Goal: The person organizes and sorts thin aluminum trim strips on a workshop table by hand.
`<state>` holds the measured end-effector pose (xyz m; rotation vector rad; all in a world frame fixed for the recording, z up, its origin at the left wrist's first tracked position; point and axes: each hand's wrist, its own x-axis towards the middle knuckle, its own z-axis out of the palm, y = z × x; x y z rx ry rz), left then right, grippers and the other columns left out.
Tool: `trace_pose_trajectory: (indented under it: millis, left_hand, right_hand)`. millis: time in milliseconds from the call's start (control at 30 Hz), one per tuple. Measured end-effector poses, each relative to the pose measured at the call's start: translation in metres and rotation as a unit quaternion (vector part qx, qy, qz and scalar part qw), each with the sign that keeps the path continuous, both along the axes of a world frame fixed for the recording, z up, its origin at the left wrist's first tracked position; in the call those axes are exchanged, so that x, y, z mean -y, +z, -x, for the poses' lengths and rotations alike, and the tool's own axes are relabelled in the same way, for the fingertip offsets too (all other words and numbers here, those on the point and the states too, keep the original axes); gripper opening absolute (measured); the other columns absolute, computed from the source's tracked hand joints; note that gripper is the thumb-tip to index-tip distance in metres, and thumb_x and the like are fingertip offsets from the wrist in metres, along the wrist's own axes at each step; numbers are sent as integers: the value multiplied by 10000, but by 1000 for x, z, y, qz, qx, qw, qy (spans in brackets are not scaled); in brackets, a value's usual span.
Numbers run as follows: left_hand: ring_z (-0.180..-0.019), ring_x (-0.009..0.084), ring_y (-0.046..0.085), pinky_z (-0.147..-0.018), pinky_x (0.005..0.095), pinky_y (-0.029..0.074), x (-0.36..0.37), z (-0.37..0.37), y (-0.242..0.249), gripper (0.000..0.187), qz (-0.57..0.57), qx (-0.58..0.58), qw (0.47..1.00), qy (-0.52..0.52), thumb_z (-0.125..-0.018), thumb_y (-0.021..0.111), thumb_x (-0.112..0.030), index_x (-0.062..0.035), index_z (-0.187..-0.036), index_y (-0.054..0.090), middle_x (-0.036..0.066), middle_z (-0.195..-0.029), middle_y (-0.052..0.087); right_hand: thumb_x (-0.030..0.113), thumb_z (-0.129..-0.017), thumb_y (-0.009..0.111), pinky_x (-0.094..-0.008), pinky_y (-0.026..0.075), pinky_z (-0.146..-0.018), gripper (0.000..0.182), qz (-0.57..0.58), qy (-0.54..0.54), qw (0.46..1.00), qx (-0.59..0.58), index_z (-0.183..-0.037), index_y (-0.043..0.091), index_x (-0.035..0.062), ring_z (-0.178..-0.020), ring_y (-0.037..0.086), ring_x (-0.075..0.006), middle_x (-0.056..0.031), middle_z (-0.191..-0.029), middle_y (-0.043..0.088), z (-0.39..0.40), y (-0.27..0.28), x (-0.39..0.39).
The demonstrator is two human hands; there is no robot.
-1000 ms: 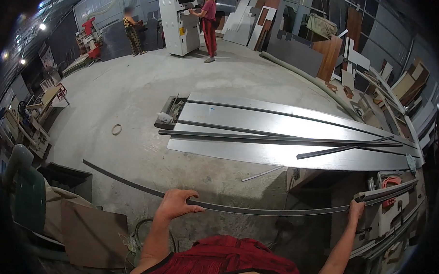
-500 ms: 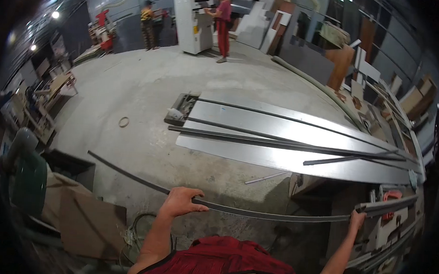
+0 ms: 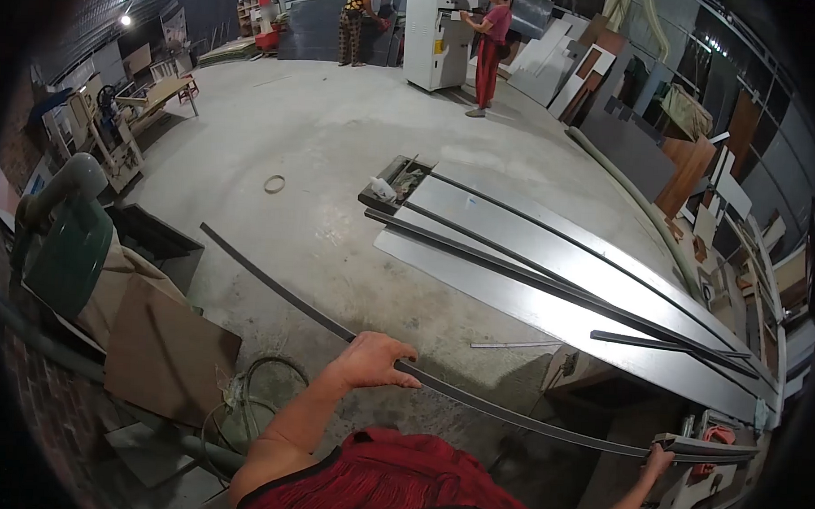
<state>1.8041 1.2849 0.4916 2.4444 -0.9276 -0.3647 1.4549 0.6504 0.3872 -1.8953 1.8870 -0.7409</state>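
Note:
A long, thin dark strip (image 3: 501, 417) runs across in front of me, from the left of the floor to the lower right. My left hand (image 3: 374, 361) is closed round it near its middle, thumb pointing right. At the lower right, my right hand (image 3: 659, 457) grips the strip's right end, where it meets a grey metal profile (image 3: 710, 449). Beyond my hands, several dark strips (image 3: 514, 274) lie on a shiny metal sheet (image 3: 479, 275). An open tray (image 3: 366, 197) with small items stands at the sheet's far left end.
Two people (image 3: 491, 55) (image 3: 353, 28) stand at the back, one at a white machine (image 3: 425, 49). A green machine (image 3: 69, 256) and a brown board (image 3: 166, 354) are at left. A ring (image 3: 273, 184) lies on the floor. Panels lean at the right.
The camera view has turned, so the room appears shifted and tilted. Both hands still hold the strip, which now slopes more steeply down to the right.

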Motion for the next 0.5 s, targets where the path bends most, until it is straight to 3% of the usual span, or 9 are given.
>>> trace_pose_trajectory:
  millis: [67, 167, 267, 467, 500]
  left_hand:
    - [-770, 260, 621, -685, 358, 467, 2, 2, 4, 558, 6, -8, 1000, -1, -619, 691, -558, -119, -961, 650, 105, -774, 638]
    - [-781, 256, 623, -691, 353, 469, 5, 4, 5, 539, 12, -16, 1000, -11, -631, 693, -543, -121, -964, 650, 104, -790, 643]
    - [-793, 253, 625, -698, 350, 470, 9, 7, 6, 525, 11, -34, 999, -17, -639, 694, -533, -123, -964, 650, 103, -807, 646]
    - [-782, 261, 621, -693, 361, 466, 15, 11, 6, 518, 8, -37, 999, -29, -668, 656, -553, -118, -949, 650, 97, -810, 644]
    - [-779, 263, 619, -692, 364, 465, 16, 12, 6, 519, 3, -39, 999, -30, -675, 647, -558, -116, -946, 650, 97, -808, 643]
  right_hand:
    - [148, -641, 589, -441, 425, -827, 531, -7, 3, 1000, -25, -1095, 438, -82, -931, 567, -395, -261, -1012, 558, 6, -3, 10]
    - [141, -643, 583, -431, 425, -831, 583, -48, -8, 998, 43, -1143, 402, -98, -938, 566, -398, -272, -1039, 545, -17, 42, -42]
    - [135, -655, 575, -430, 427, -829, 620, 44, 23, 999, 0, -1185, 365, -108, -946, 565, -388, -274, -1056, 534, 21, -19, 30]
    - [121, -652, 567, -424, 426, -821, 623, -55, 10, 996, 70, -1188, 361, -121, -967, 552, -376, -274, -1069, 532, -9, 42, -31]
    - [109, -639, 565, -418, 430, -817, 606, -19, 22, 999, 32, -1164, 382, -131, -953, 557, -376, -277, -1058, 535, 5, 21, -4]
